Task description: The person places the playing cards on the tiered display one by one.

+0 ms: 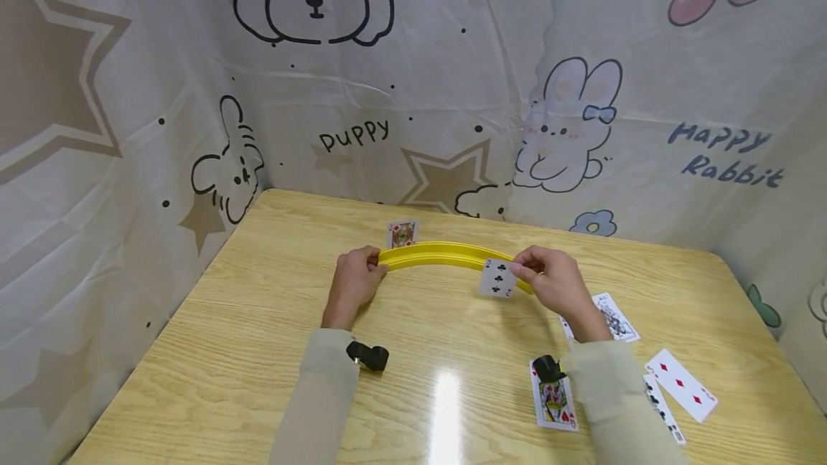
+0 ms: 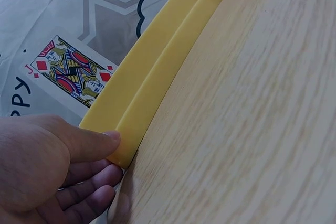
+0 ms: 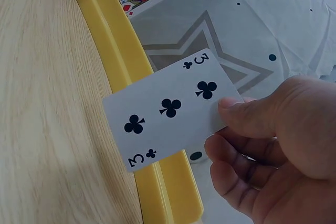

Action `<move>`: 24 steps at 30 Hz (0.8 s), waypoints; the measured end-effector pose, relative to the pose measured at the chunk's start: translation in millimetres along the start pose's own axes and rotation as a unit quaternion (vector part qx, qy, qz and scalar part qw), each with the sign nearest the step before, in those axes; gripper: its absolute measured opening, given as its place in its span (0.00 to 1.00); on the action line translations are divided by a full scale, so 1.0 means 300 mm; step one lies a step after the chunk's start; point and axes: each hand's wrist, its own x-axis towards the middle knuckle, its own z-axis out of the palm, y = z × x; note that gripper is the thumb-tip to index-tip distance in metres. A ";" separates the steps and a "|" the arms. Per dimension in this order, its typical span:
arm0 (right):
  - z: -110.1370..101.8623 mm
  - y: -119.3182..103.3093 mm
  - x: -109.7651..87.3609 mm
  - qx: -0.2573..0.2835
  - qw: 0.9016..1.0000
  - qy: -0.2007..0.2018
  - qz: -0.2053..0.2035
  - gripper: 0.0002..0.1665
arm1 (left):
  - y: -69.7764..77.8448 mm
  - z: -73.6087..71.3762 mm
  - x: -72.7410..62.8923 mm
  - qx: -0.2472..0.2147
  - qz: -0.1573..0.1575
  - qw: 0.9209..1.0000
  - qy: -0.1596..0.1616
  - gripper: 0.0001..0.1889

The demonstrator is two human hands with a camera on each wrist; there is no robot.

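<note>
A curved yellow card holder (image 1: 439,253) stands on the wooden table, and my left hand (image 1: 354,282) grips its left end between thumb and fingers. Upright in the holder, near that end, is a jack of diamonds (image 2: 71,72). My right hand (image 1: 549,280) pinches a three of clubs (image 3: 169,109) by one corner, thumb on its face. In the head view this card overlaps the right part of the holder; in the right wrist view it crosses in front of the holder's middle.
Right of the holder, a face card (image 1: 614,318) lies partly under my right wrist. Nearer lies a queen of hearts (image 1: 554,404) beside the right sleeve. A three of diamonds (image 1: 681,384) overlaps a clubs card (image 1: 665,415) at the right. A printed curtain (image 1: 413,92) hangs behind the table.
</note>
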 end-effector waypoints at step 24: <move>0.071 -0.064 0.089 0.021 0.999 -0.015 -0.023 0.05 | -0.007 0.001 0.000 0.001 0.003 1.000 0.005 0.19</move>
